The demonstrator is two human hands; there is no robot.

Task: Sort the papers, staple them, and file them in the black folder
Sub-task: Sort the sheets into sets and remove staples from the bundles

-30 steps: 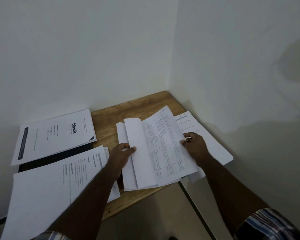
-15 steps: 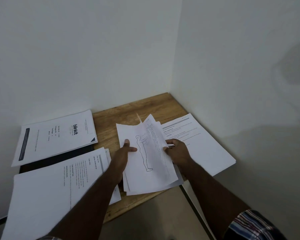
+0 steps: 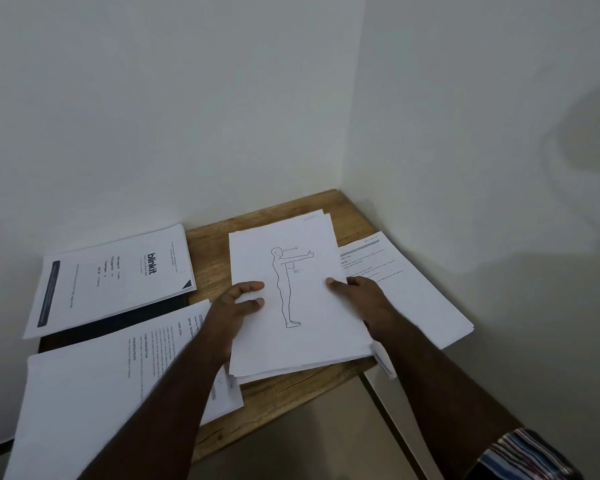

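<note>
Since half a second ago, the raised sheets have been laid flat, and the figure-drawing stack (image 3: pixel 302 299) is now squared at the middle of the wooden worktop (image 3: pixel 278 393). It is gripped at its edges by the left hand (image 3: pixel 234 311) and the right hand (image 3: pixel 359 296). The black folder (image 3: pixel 118 320) is largely covered by the blinkit sheets (image 3: pixel 111 275) at far left. A text stack (image 3: pixel 94 389) lies near left, another stack (image 3: pixel 413 289) right.

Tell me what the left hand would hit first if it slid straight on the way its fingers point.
The left hand points right across the figure-drawing sheet topping the middle stack. Sliding on, it would likely meet the right hand holding the opposite edge; depth looks shared, since both sit on that stack.
</note>
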